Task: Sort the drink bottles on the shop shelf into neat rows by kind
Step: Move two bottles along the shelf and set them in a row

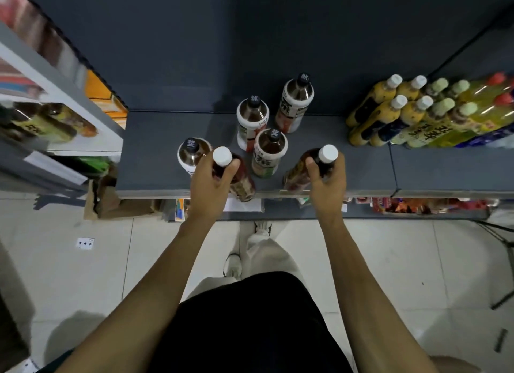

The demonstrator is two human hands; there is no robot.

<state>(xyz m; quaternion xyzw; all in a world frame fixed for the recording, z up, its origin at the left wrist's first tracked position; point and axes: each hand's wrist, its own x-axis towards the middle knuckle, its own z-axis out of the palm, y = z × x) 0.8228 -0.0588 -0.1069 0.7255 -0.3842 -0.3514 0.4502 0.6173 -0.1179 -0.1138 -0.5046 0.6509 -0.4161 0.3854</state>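
Both hands closed round white-capped brown drink bottles, gripped at the neck, at the front edge of the grey shelf (155,150). Left hand (211,183) holds one bottle (236,178), right hand (326,178) holds the other bottle (300,172). Four black-capped tea bottles (268,153) stand loose just beyond and between the hands, one touching the left hand's far side. Well right of the right hand, a packed block of yellow bottles (417,114) in rows.

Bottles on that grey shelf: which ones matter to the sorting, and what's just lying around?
Job:
white-capped bottles, one in left hand, one in right hand
four black-capped bottles
yellow rows

Lying about:
playing card
cardboard box
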